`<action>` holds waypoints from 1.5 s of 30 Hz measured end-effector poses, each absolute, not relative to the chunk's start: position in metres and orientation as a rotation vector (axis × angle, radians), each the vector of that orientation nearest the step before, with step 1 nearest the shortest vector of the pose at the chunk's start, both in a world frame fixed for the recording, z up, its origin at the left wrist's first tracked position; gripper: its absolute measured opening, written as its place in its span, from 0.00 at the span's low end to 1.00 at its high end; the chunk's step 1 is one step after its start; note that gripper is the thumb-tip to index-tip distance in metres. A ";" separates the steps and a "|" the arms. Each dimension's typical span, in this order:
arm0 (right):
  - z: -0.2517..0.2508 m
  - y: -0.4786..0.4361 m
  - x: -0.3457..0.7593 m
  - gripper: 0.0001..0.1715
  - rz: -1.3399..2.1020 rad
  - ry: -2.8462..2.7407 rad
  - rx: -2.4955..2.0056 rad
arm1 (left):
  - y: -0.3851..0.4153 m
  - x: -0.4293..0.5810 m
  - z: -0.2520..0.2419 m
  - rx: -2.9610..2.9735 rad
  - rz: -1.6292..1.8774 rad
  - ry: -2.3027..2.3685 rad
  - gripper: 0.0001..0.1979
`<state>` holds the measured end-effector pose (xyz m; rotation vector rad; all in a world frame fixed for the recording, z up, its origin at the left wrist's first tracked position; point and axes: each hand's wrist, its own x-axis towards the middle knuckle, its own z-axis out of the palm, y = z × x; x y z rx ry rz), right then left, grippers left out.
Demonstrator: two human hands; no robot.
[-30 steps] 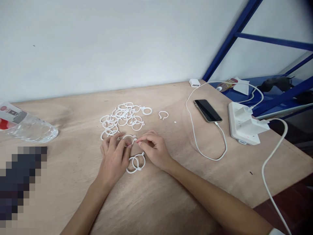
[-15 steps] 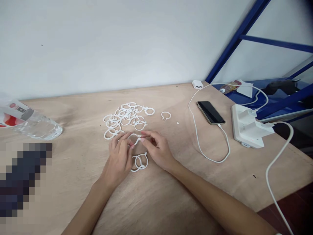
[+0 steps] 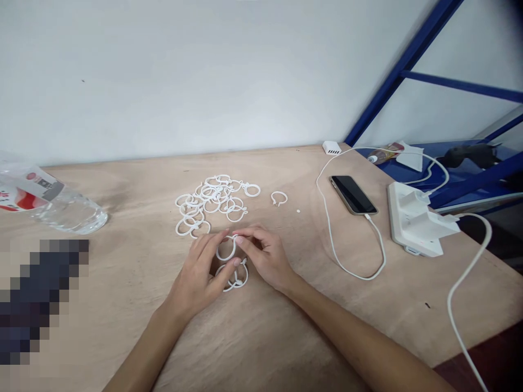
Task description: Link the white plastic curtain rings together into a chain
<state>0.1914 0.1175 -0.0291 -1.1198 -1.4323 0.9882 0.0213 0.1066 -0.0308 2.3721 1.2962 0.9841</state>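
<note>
On the counter (image 3: 265, 337), a ring pile (image 3: 212, 198) lies behind the ring (image 3: 226, 250) we hold; bottle (image 3: 61, 209) left, phone (image 3: 353, 194) right.

left hand (image 3: 199, 274): palm down, pinching | right hand (image 3: 265, 255): pinching, close beside left

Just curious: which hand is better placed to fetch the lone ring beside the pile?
Right hand, probably: both pinch one white ring, but the lone ring lies beyond it, farther from the left hand.
</note>
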 end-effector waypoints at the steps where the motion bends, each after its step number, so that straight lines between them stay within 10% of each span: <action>1: -0.029 0.117 0.191 0.09 0.987 -1.429 -1.119 | 0.107 0.021 -0.031 2.381 0.990 1.274 0.20; 22: -0.030 0.116 0.192 0.11 1.036 -1.524 -1.092 | 0.107 0.014 -0.022 2.116 1.063 1.152 0.13; 31: -0.023 0.116 0.192 0.14 0.999 -1.655 -0.943 | 0.115 0.013 -0.034 2.194 0.991 1.943 0.13; 45: -0.029 0.115 0.188 0.18 0.906 -1.640 -1.083 | 0.111 0.016 -0.034 2.241 1.215 1.349 0.08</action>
